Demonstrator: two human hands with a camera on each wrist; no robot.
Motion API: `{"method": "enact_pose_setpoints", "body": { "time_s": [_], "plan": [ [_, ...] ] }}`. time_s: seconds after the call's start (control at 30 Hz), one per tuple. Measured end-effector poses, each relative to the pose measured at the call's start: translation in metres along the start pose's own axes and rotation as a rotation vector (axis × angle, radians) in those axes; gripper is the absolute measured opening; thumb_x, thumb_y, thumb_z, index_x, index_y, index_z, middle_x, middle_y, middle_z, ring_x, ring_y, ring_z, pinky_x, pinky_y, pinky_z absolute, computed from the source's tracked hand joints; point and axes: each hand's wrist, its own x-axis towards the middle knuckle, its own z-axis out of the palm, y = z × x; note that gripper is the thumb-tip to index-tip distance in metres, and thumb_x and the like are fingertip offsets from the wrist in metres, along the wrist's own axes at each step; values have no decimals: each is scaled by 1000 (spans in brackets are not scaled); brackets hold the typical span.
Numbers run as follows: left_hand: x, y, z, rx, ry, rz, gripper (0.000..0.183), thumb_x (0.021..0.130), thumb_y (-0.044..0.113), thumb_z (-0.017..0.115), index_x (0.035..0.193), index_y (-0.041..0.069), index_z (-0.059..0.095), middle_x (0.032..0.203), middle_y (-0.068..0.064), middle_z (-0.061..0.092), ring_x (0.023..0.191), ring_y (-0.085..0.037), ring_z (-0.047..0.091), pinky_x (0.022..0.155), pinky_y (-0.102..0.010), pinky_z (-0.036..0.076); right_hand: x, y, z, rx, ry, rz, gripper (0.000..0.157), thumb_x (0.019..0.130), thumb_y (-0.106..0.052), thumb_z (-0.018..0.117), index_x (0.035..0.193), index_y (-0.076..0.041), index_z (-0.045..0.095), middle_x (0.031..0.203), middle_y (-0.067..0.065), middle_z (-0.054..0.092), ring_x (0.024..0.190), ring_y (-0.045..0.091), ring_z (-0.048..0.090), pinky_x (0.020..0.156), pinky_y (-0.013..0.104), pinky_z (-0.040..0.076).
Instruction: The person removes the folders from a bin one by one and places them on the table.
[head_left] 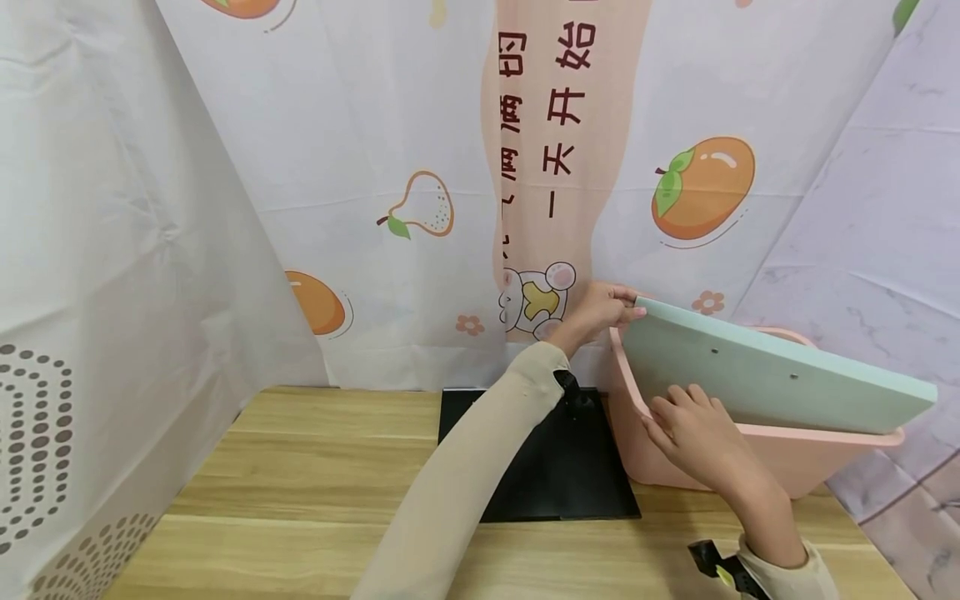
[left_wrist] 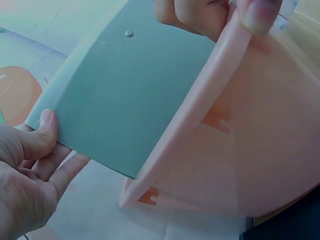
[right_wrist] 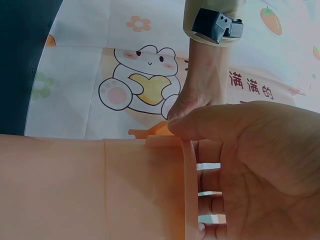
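Note:
A flat mint-green board (head_left: 757, 367) with small metal studs leans at a slant in a pink plastic bin (head_left: 795, 462), its upper part sticking out above the rim. My left hand (head_left: 600, 310) pinches the board's upper left corner; in the left wrist view the thumb (left_wrist: 46, 131) lies on its face with fingers behind the edge. On the bin's near left rim, my right hand (head_left: 697, 437) takes hold, and the right wrist view shows its thumb (right_wrist: 200, 122) and fingers on either side of the wall. The board's lower part is hidden inside the bin.
A flat black sheet (head_left: 562, 475) lies on the wooden table (head_left: 300, 483) left of the bin, partly under my left sleeve. Behind hangs a white curtain (head_left: 360, 275) printed with fruit and a bear. Patterned cloth (head_left: 885, 275) hangs at the right.

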Motion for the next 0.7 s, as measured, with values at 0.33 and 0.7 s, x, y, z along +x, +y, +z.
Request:
{"method": "enact_pose_setpoints", "body": {
  "time_s": [0.33, 0.7],
  "plan": [
    [-3, 6, 5, 108, 67, 100, 13, 79, 14, 75, 92, 13, 75, 81, 4, 71, 73, -4, 63, 63, -16, 50, 0, 0, -2, 7, -4, -2, 15, 87, -24, 63, 76, -15, 59, 76, -1, 45, 75, 22, 41, 58, 31, 27],
    [-5, 12, 2, 79, 22, 113, 14, 80, 9, 73, 93, 8, 75, 81, -3, 72, 68, -6, 64, 59, -18, 53, 0, -1, -4, 16, -44, 14, 14, 88, -26, 61, 82, -13, 63, 80, 1, 49, 80, 23, 43, 60, 33, 31]
  ]
}}
